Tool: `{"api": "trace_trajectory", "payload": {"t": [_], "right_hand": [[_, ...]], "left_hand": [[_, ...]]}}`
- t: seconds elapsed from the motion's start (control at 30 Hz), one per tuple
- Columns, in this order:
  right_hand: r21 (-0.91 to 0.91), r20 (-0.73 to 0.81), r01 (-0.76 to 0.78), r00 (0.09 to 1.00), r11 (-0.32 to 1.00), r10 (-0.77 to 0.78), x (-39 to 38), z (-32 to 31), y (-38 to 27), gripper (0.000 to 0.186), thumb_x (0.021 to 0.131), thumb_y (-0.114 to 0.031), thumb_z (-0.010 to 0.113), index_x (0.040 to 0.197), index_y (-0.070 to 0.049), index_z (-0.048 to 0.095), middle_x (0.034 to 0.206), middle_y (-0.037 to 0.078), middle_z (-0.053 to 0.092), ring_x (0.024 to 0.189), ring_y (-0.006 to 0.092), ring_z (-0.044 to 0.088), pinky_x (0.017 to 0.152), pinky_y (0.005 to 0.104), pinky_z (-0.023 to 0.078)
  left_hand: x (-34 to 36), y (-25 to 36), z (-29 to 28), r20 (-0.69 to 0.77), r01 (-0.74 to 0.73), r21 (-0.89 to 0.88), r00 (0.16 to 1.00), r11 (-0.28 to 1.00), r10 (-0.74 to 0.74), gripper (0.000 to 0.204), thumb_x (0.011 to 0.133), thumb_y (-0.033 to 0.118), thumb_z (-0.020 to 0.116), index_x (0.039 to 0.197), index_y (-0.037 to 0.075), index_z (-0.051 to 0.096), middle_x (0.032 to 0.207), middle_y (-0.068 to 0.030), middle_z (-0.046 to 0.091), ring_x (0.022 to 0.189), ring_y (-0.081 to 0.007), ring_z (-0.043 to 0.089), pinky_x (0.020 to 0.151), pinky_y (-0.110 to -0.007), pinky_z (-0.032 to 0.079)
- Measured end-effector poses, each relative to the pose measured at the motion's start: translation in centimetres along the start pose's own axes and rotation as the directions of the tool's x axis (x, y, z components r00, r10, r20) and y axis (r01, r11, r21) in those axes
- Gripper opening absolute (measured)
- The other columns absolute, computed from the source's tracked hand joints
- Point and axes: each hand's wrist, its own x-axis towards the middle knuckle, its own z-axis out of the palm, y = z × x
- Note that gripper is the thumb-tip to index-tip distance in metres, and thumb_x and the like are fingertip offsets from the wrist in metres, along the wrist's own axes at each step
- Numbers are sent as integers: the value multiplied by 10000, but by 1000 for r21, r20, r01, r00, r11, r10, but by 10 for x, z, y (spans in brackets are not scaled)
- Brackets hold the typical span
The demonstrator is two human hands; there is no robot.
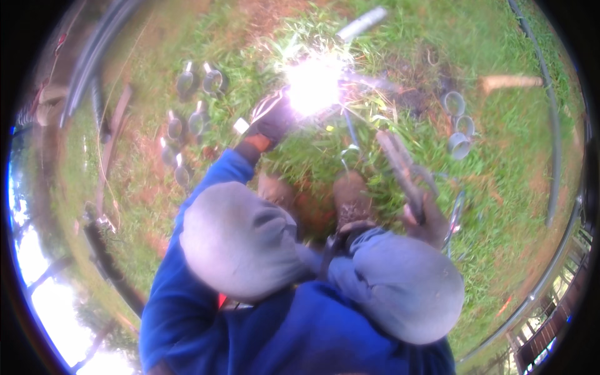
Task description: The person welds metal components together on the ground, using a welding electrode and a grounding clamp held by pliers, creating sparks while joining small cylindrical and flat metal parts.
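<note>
A blinding welding arc [312, 87] burns at the top middle, and its glare hides the work under it. My left hand [275, 119], in a dark glove below a blue sleeve, reaches to the left edge of the glare. Its fingertips and anything in them are lost in the light. Beyond my right knee, my right hand [430, 222] looks closed round the grip of an electrode holder [400, 165], somewhat blurred, which slants up toward the arc. A thin blue rod [350, 128] lies or stands just below the glare.
Several short metal rings with stems [212, 81] lie on the grass at left; three grey pipe rings [459, 147] sit at right. A metal tube [362, 25] and wooden piece [512, 83] lie farther out. My boots [351, 197] are below the arc. Long dark pipes [94, 56] run along the left.
</note>
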Motion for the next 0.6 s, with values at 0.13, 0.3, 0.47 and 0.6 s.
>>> {"api": "trace_trajectory", "payload": {"t": [0.13, 0.3, 0.47, 0.6], "right_hand": [[-532, 57, 394, 900, 749, -432, -7, 3, -3, 483, 1002, 63, 904, 1463, 46, 761, 1033, 59, 770, 846, 120, 715, 712, 296, 571], [-656, 81, 383, 893, 651, -443, -9, 3, -12, 528, 911, 59, 924, 1418, 11, 786, 969, 80, 786, 810, 162, 765, 689, 318, 596], [-667, 173, 444, 873, 598, -456, 5, -10, 13, 690, 824, 65, 965, 1483, -28, 781, 981, 110, 813, 803, 231, 815, 703, 352, 635], [-591, 111, 350, 928, 727, -356, 15, -21, 48, 740, 845, 59, 968, 1544, -41, 746, 985, 108, 818, 793, 247, 807, 706, 359, 636]], "left_hand": [[1, 2, -5, 275, 310, 158, 898, 938, -343, 442, 1167, 445, 728, 1337, 40, 675, 1079, -221, 805, 1008, -451, 790, 903, -556, 615], [2, 10, -10, 281, 405, 65, 869, 912, -406, 530, 1168, 482, 730, 1460, 48, 641, 1110, -233, 811, 1037, -486, 794, 914, -611, 602], [0, 10, -5, 252, 365, 110, 889, 925, -381, 559, 1168, 482, 745, 1505, 52, 623, 1120, -237, 820, 1053, -504, 795, 921, -620, 609], [-2, 6, -4, 246, 343, 116, 899, 932, -362, 594, 1167, 493, 748, 1532, 50, 596, 1113, -240, 821, 1044, -510, 796, 902, -626, 610]]}}
